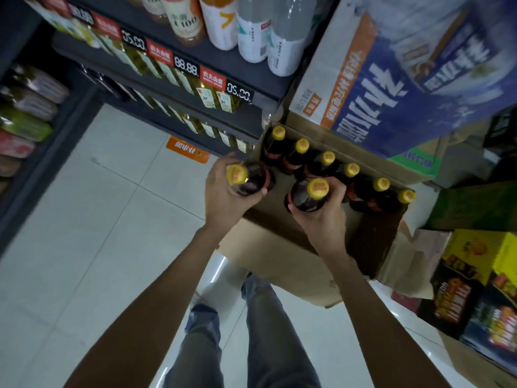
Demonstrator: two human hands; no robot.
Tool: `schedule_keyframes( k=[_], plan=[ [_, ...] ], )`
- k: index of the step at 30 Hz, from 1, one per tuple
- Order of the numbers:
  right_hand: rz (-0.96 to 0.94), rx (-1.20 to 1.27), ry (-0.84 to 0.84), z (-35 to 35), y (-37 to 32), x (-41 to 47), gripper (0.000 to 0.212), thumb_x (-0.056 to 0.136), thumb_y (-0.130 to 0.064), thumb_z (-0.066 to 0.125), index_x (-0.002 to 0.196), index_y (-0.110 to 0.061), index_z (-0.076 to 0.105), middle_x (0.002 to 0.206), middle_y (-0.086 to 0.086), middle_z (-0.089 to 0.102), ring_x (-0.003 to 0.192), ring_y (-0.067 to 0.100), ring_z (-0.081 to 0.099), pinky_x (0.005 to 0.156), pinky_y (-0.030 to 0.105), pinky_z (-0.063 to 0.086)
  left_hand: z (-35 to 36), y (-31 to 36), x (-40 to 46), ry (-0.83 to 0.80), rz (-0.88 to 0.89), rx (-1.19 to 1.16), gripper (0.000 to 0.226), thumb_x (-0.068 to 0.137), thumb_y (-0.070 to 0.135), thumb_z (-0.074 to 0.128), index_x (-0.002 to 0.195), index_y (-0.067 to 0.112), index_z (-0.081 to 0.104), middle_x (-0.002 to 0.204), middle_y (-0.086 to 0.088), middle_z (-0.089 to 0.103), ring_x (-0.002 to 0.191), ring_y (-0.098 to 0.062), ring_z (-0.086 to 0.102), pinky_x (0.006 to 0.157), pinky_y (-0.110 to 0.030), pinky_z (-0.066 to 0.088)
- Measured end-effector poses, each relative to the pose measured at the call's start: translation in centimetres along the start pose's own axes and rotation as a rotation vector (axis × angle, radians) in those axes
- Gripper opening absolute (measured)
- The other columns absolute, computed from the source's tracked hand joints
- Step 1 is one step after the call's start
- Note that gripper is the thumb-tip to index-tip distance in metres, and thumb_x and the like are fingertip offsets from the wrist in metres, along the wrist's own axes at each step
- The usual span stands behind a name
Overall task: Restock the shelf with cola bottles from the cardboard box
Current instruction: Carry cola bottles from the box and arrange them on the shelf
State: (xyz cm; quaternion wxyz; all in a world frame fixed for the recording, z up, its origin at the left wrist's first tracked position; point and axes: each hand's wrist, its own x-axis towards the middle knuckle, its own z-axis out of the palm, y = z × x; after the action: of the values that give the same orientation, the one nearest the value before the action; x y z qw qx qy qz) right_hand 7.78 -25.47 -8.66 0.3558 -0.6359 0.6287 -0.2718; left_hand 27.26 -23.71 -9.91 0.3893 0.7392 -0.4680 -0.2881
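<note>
An open cardboard box stands on the floor at my feet, with several dark cola bottles with yellow caps upright along its far side. My left hand grips one cola bottle by its shoulder, over the box's left edge. Over the box's inside, my right hand grips a second cola bottle the same way. The dark shelf with price tags runs along the upper left, holding rows of other drinks.
A large blue and white carton sits stacked right behind the box. Yellow and dark printed cartons crowd the right side. More packaged goods line a shelf at far left. Pale floor tiles spread to the left of my legs.
</note>
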Motion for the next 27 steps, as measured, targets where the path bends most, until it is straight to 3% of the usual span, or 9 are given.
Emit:
schedule_keyframes(
  k=[2, 6, 10, 13, 15, 17, 22, 27],
  plan=[
    [-0.052, 0.076, -0.027, -1.2, -2.8, -1.0, 0.075, 0.067, -0.02, 0.085, 0.118, -0.032, 0.031, 0.109, -0.013, 0.058, 0.101, 0.012, 0.061, 0.077, 0.017, 0.047, -3.4, 1.5, -1.9, 0.028, -0.083, -0.19, 0.081, 0.058, 0.05, 0.08, 0.122, 0.007, 0.051, 0.115, 0.011, 0.061, 0.109, 0.002, 0.056, 0.091, -0.021, 0.048],
    [-0.177, 0.239, -0.101, -1.1, -8.8, -3.1, 0.078, 0.066, -0.006, 0.085, 0.13, -0.013, 0.041, 0.123, -0.003, 0.053, 0.115, -0.008, 0.049, 0.093, 0.007, 0.039, -10.2, 3.1, -6.0, 0.215, -0.142, -0.399, 0.089, 0.059, 0.045, 0.085, 0.124, 0.0, 0.045, 0.117, -0.006, 0.061, 0.112, -0.016, 0.059, 0.093, -0.028, 0.05],
    [-0.224, 0.346, -0.38, 1.8, -15.2, -5.7, 0.08, 0.07, -0.004, 0.081, 0.131, -0.036, 0.041, 0.134, -0.011, 0.05, 0.126, -0.002, 0.044, 0.104, 0.021, 0.039, -18.1, 2.9, -11.0, 0.391, -0.163, -0.521, 0.074, 0.059, 0.048, 0.083, 0.116, 0.018, 0.046, 0.109, 0.001, 0.059, 0.103, -0.008, 0.059, 0.088, -0.023, 0.049],
    [-0.251, 0.345, -0.557, 5.9, -20.1, -8.5, 0.078, 0.072, -0.002, 0.079, 0.129, -0.039, 0.042, 0.133, -0.006, 0.052, 0.122, 0.001, 0.049, 0.101, 0.025, 0.043, -24.4, 0.9, -15.3, 0.55, -0.192, -0.531, 0.053, 0.061, 0.039, 0.074, 0.106, 0.029, 0.048, 0.099, 0.006, 0.059, 0.09, 0.004, 0.059, 0.08, -0.016, 0.047],
    [-0.298, 0.307, -0.674, 9.5, -23.6, -11.1, 0.076, 0.072, -0.005, 0.079, 0.13, -0.036, 0.042, 0.128, -0.012, 0.054, 0.118, -0.002, 0.05, 0.101, 0.026, 0.043, -28.9, -1.3, -18.6, 0.654, -0.231, -0.513, 0.049, 0.06, 0.04, 0.071, 0.103, 0.03, 0.051, 0.097, 0.009, 0.061, 0.087, 0.007, 0.059, 0.079, -0.014, 0.046],
    [-0.334, 0.273, -0.786, 13.6, -26.9, -14.5, 0.078, 0.072, -0.008, 0.08, 0.132, -0.035, 0.038, 0.12, -0.027, 0.051, 0.111, -0.013, 0.051, 0.097, 0.02, 0.044, -33.4, -4.0, -22.4, 0.745, -0.285, -0.49, 0.048, 0.058, 0.043, 0.071, 0.1, 0.031, 0.053, 0.094, 0.01, 0.063, 0.083, 0.006, 0.06, 0.078, -0.014, 0.047],
    [-0.483, 0.209, -0.939, 24.2, -34.0, -24.6, 0.068, 0.069, -0.009, 0.081, 0.12, -0.031, 0.042, 0.098, -0.026, 0.06, 0.093, -0.016, 0.057, 0.079, 0.014, 0.045, -44.0, -9.7, -31.6, 0.966, -0.407, -0.444, 0.061, 0.053, 0.04, 0.079, 0.106, 0.02, 0.055, 0.091, 0.011, 0.065, 0.074, 0.009, 0.061, 0.069, -0.008, 0.046],
    [-0.584, 0.218, -1.082, 34.3, -40.7, -34.2, 0.064, 0.069, -0.01, 0.081, 0.112, -0.043, 0.046, 0.1, -0.021, 0.063, 0.088, -0.011, 0.06, 0.073, 0.009, 0.046, -55.2, -14.5, -38.6, 1.143, -0.439, -0.426, 0.059, 0.049, 0.05, 0.077, 0.093, 0.018, 0.054, 0.081, 0.009, 0.065, 0.073, -0.003, 0.062, 0.069, -0.02, 0.049]
  ],
)
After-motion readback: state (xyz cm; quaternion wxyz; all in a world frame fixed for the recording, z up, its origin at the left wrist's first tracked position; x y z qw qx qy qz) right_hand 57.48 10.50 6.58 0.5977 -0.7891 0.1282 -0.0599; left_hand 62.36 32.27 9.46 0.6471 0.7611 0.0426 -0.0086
